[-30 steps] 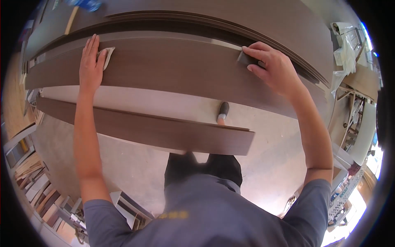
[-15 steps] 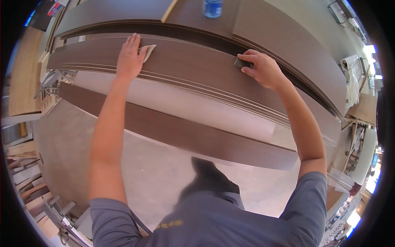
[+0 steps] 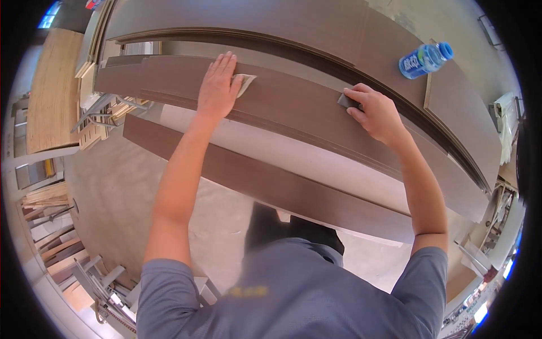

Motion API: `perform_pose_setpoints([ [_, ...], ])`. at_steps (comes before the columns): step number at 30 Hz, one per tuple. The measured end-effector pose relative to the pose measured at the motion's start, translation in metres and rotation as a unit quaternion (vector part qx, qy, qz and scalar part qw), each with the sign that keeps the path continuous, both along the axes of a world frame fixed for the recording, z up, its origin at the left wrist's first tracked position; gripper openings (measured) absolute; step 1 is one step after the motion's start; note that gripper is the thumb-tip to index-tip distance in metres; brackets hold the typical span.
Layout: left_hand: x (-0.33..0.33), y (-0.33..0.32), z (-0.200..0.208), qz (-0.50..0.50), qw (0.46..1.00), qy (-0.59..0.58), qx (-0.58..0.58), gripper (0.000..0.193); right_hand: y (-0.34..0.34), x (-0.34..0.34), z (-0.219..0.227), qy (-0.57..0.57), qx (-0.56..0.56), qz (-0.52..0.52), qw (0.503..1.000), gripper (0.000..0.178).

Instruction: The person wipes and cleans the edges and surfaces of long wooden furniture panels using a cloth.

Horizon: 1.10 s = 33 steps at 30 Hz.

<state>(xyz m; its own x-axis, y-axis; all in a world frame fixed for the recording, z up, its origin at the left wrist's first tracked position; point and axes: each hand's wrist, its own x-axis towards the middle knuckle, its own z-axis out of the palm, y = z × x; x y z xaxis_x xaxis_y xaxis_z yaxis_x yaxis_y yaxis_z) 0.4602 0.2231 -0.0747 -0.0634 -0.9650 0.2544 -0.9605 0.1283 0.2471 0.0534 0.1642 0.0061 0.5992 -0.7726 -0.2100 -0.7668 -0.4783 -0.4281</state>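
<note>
My left hand (image 3: pixel 219 85) lies on a long dark brown board (image 3: pixel 282 101), fingers stretched out together. A pale folded cloth (image 3: pixel 245 85) sticks out beside its thumb, held against the board. My right hand (image 3: pixel 375 113) pinches a small dark grey block (image 3: pixel 348 102) between thumb and fingers at the board's far edge. Whether the block is a sanding block or a scraper cannot be made out. Several thin layered edges show along the near side of the board. Closer to me lies another long brown strip (image 3: pixel 271 183), with a pale surface (image 3: pixel 293 148) between the two.
Beyond a dark gap, large brown panels (image 3: pixel 254 20) lie stacked. A blue-labelled plastic bottle (image 3: pixel 418 61) rests on them at right. A light wooden panel (image 3: pixel 53 90) stands at far left, with stacked offcuts (image 3: pixel 56 243) below it. Concrete floor (image 3: pixel 113 175) shows near me.
My view has shifted, so the boards and bottle appear farther right and more of the bottle shows. Both hands keep their holds on the cloth and the block.
</note>
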Motion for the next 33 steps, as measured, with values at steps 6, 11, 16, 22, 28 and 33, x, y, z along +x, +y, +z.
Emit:
perform_pose_setpoints([
  [6,0.136,-0.007,-0.011,0.013,1.0,0.005,0.007,0.053,-0.006,0.117,0.0,0.009,0.012,-0.005,1.0,0.04],
  [11,0.254,-0.005,-0.023,0.033,0.999,0.033,-0.01,0.047,-0.013,0.211,0.001,0.014,0.022,-0.014,1.0,0.038],
  [16,0.313,0.031,-0.018,0.075,0.994,0.08,-0.023,0.041,-0.018,0.294,0.001,0.031,0.028,-0.028,0.999,0.038],
  [22,0.324,0.051,-0.01,0.132,0.975,0.178,-0.019,0.031,-0.031,0.383,-0.002,0.038,0.021,-0.004,0.999,0.038],
  [28,0.324,0.051,-0.014,0.13,0.964,0.232,-0.011,0.032,-0.037,0.403,-0.003,0.022,0.044,-0.016,0.999,0.042],
  [33,0.328,0.049,-0.006,0.115,0.966,0.23,0.007,0.033,-0.028,0.388,-0.014,-0.029,0.035,-0.039,0.998,0.049],
])
